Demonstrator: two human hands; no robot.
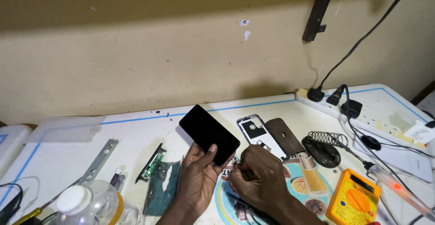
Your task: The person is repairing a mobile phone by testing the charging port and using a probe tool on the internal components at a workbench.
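Head view: left hand (pixel 198 179) grips black phone (pixel 209 134), fingers closed around its lower edge, screen up, tilted above the white table (pixel 136 134). Right hand (pixel 258 179) curled beside the phone's corner; contents indiscernible. Yellow multimeter (pixel 353 202) near right.

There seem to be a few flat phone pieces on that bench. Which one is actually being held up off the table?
The glossy black phone screen, gripped in the left hand. The silver phone frame and the brown back cover lie flat on the table beside it.
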